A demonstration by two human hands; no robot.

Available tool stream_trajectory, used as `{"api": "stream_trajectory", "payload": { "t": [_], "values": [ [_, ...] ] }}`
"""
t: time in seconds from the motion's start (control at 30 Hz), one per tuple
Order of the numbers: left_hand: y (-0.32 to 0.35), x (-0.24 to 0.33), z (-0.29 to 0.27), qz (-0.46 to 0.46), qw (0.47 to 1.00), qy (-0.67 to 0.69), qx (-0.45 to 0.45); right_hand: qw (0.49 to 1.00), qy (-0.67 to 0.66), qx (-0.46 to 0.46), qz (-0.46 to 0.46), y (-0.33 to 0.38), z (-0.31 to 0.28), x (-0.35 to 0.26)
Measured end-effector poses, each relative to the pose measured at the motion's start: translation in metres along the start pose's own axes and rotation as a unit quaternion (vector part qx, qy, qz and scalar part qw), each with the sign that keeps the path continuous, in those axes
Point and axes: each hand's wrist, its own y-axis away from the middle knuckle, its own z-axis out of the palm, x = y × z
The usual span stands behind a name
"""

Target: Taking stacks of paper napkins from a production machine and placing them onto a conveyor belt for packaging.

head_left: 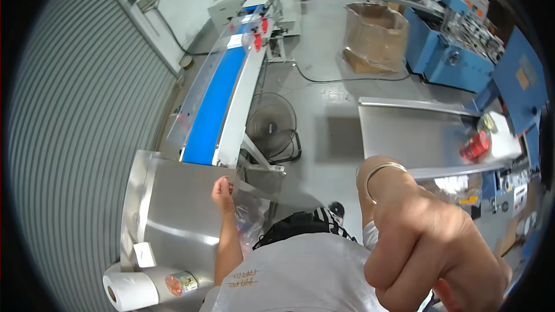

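My right hand (pixel 433 248) is raised close to the camera at the lower right, its fingers curled into a fist. A thin silver bangle (pixel 373 182) circles that wrist. Whatever the fingers may hold is hidden. Down at the right edge of a steel table (pixel 185 196), my left hand (pixel 222 192) has its fingers curled in. Its palm is out of sight, so I cannot tell whether anything is inside. A blue conveyor belt (pixel 214 104) ends just beyond this hand. Crumpled clear plastic (pixel 250 219) hangs beside the left forearm.
A white roll (pixel 132 290), a small can with a printed label (pixel 181 283) and a white card (pixel 144 254) lie on the steel table. Beside the conveyor stands a floor fan (pixel 270 127). A red can (pixel 474 146) sits on the right-hand metal table (pixel 404 136). Farther off is a plastic-lined carton (pixel 376 40).
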Motion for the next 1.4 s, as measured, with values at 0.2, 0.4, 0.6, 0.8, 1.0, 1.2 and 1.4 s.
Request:
{"api": "stream_trajectory", "payload": {
  "t": [0.2,0.4,0.6,0.8,1.0,1.2,1.4],
  "values": [
    [-0.001,-0.011,0.006,0.018,1.000,-0.014,0.013,0.993,0.090,-0.004,0.079,-0.005,0.016,-0.080],
    [0.030,0.019,0.027,0.020,0.995,-0.080,0.063,0.959,0.198,0.020,0.202,-0.015,0.034,-0.159],
    [0.112,-0.008,0.098,-0.049,0.994,0.009,-0.100,0.908,0.256,0.057,0.327,-0.023,0.064,-0.259],
    [0.224,0.024,0.209,0.005,0.958,0.042,-0.284,0.861,0.261,0.095,0.425,-0.020,0.102,-0.343],
    [0.301,0.050,0.286,-0.023,0.916,0.003,-0.400,0.941,0.273,0.191,-0.063,0.048,0.124,-0.389],
    [0.327,0.034,0.339,0.023,0.897,-0.010,-0.442,0.930,0.303,0.200,0.048,0.079,0.130,-0.417],
    [0.338,0.054,0.408,0.120,0.879,-0.080,-0.456,0.900,0.342,0.213,0.164,0.117,0.096,-0.424]
  ]
}}
